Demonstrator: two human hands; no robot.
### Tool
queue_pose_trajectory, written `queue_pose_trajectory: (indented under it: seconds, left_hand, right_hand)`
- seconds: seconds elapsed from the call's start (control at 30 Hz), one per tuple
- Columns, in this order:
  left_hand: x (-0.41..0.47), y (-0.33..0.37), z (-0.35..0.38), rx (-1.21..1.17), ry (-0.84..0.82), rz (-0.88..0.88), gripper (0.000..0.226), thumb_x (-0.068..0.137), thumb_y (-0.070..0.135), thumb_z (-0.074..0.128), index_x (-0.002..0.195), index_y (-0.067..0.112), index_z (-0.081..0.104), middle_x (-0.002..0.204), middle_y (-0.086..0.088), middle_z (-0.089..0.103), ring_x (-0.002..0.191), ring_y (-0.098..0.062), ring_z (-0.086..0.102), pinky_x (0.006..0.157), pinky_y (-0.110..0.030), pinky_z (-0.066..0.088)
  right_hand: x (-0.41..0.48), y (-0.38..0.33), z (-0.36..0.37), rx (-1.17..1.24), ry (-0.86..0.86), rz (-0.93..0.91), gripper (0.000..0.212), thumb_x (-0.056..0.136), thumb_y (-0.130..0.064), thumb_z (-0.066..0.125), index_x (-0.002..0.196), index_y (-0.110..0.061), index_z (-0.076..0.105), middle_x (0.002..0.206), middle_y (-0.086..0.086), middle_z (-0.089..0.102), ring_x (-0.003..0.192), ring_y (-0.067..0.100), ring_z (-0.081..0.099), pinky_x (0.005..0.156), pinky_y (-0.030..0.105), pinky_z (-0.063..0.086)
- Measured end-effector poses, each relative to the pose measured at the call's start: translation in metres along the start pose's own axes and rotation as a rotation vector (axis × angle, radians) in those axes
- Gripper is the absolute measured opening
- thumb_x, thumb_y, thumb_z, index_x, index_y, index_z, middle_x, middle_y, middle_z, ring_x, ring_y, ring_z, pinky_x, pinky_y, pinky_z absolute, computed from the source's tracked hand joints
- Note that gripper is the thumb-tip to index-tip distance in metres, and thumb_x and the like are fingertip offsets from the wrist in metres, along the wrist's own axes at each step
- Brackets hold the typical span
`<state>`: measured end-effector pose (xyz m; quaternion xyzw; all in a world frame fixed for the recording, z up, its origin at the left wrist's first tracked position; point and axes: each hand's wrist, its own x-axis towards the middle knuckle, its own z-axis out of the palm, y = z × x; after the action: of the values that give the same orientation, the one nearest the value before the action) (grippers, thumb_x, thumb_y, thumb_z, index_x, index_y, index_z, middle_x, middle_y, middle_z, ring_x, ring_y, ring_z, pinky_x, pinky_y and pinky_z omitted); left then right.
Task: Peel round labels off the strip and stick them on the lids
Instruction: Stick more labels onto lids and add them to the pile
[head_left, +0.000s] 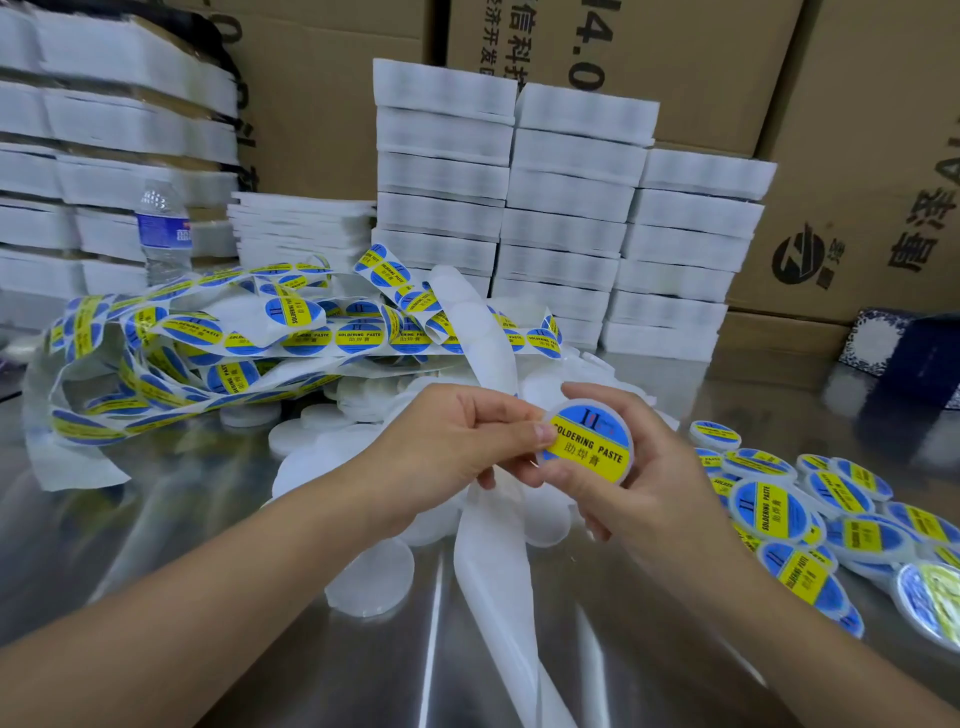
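Observation:
My right hand grips a round translucent lid by its rim, tilted toward me. A blue and yellow "SOLDERING PASTE" label lies on the lid's face. My left hand presses its thumb on the label's left edge, fingers curled. The label strip lies tangled behind the hands, with many round labels on it. Its bare white backing runs down under my hands to the table's near edge. Plain white lids are heaped beneath the hands.
Several labelled lids are piled at the right on the shiny metal table. Stacks of white packs and cardboard boxes stand behind. A water bottle stands at the left, a dark patterned box at the right.

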<state>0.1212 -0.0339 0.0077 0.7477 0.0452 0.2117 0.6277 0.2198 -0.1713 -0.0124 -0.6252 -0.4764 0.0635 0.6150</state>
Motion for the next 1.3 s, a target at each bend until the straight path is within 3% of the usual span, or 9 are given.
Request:
queue_pose_trajectory:
  seconds: [0.1, 0.3, 0.47, 0.67, 0.77, 0.9, 1.03, 1.1, 1.3]
  left_hand:
    - [-0.0002, -0.0008, -0.0002, 0.025, -0.019, -0.007, 0.022, 0.083, 0.016, 0.068, 0.069, 0.031, 0.077, 0.064, 0.004, 0.072, 0.055, -0.001, 0.063, 0.047, -0.011, 0.042]
    - [-0.0034, -0.0018, 0.0005, 0.045, -0.077, -0.019, 0.014, 0.084, 0.018, 0.067, 0.075, 0.023, 0.076, 0.062, 0.003, 0.071, 0.057, -0.004, 0.066, 0.05, -0.012, 0.044]
    - [-0.0049, 0.0008, 0.0018, -0.022, -0.101, -0.025, 0.014, 0.081, 0.029, 0.061, 0.078, 0.022, 0.073, 0.068, 0.003, 0.073, 0.062, -0.009, 0.07, 0.051, -0.013, 0.047]
    - [-0.006, 0.0008, 0.0014, -0.038, -0.096, -0.035, 0.022, 0.094, 0.016, 0.052, 0.083, 0.017, 0.071, 0.064, -0.002, 0.07, 0.062, -0.014, 0.071, 0.051, -0.016, 0.049]
    - [-0.0053, 0.0025, -0.0007, -0.083, -0.098, -0.049, 0.021, 0.093, 0.012, 0.054, 0.082, 0.015, 0.072, 0.066, -0.006, 0.072, 0.061, -0.017, 0.071, 0.052, -0.019, 0.05]
    - [-0.007, 0.0041, 0.0005, -0.042, -0.124, -0.032, 0.009, 0.07, 0.019, 0.07, 0.073, 0.025, 0.076, 0.07, -0.003, 0.074, 0.062, -0.013, 0.07, 0.054, -0.016, 0.049]
    - [-0.0055, 0.0014, -0.0004, -0.011, -0.104, -0.02, 0.024, 0.076, 0.003, 0.075, 0.072, 0.026, 0.076, 0.068, -0.003, 0.074, 0.059, -0.01, 0.069, 0.053, -0.015, 0.049]
    - [-0.0055, 0.0015, -0.0011, -0.013, -0.102, -0.021, 0.025, 0.078, 0.002, 0.071, 0.071, 0.026, 0.075, 0.068, -0.004, 0.074, 0.059, -0.01, 0.069, 0.053, -0.015, 0.049]
    - [-0.0045, -0.0003, 0.001, -0.038, -0.098, -0.015, 0.033, 0.079, 0.0, 0.069, 0.068, 0.031, 0.076, 0.065, -0.001, 0.073, 0.056, -0.009, 0.068, 0.051, -0.016, 0.049]
  right_hand:
    - [-0.0002, -0.0023, -0.0012, -0.094, 0.006, 0.005, 0.046, 0.054, -0.045, 0.078, 0.097, -0.04, 0.061, 0.072, -0.01, 0.066, 0.051, 0.001, 0.056, 0.048, 0.009, 0.041]
    - [0.0018, -0.0037, -0.0049, -0.233, -0.008, 0.04, 0.031, 0.058, -0.043, 0.083, 0.078, -0.029, 0.063, 0.063, -0.008, 0.064, 0.054, 0.002, 0.053, 0.051, 0.013, 0.04]
    - [0.0033, -0.0066, -0.0037, -0.251, 0.047, 0.02, 0.034, 0.055, -0.059, 0.067, 0.073, -0.03, 0.063, 0.058, -0.011, 0.06, 0.052, 0.0, 0.05, 0.05, 0.009, 0.037]
    - [0.0034, -0.0079, -0.0028, -0.27, 0.084, 0.014, 0.049, 0.06, -0.066, 0.056, 0.069, -0.019, 0.064, 0.055, -0.011, 0.056, 0.049, 0.001, 0.046, 0.048, 0.01, 0.035]
    - [0.004, -0.0065, -0.0024, -0.29, 0.096, 0.026, 0.052, 0.064, -0.066, 0.051, 0.07, -0.016, 0.062, 0.051, -0.011, 0.05, 0.044, 0.003, 0.041, 0.044, 0.011, 0.032]
    - [0.0047, -0.0051, -0.0017, -0.304, 0.093, 0.049, 0.047, 0.068, -0.067, 0.043, 0.059, -0.022, 0.054, 0.046, -0.01, 0.046, 0.04, 0.004, 0.042, 0.043, 0.014, 0.033]
    - [0.0047, -0.0058, -0.0001, -0.259, 0.095, 0.068, 0.049, 0.072, -0.065, 0.041, 0.058, -0.019, 0.052, 0.044, -0.005, 0.042, 0.035, 0.009, 0.042, 0.038, 0.017, 0.033]
    - [0.0042, -0.0069, 0.0014, -0.209, 0.096, 0.095, 0.042, 0.075, -0.059, 0.04, 0.055, -0.024, 0.053, 0.041, -0.007, 0.042, 0.033, 0.008, 0.041, 0.035, 0.015, 0.032]
    - [0.0039, -0.0052, 0.0003, -0.12, 0.105, 0.156, 0.049, 0.082, -0.053, 0.035, 0.062, -0.011, 0.05, 0.033, -0.003, 0.045, 0.027, 0.009, 0.04, 0.031, 0.014, 0.03]
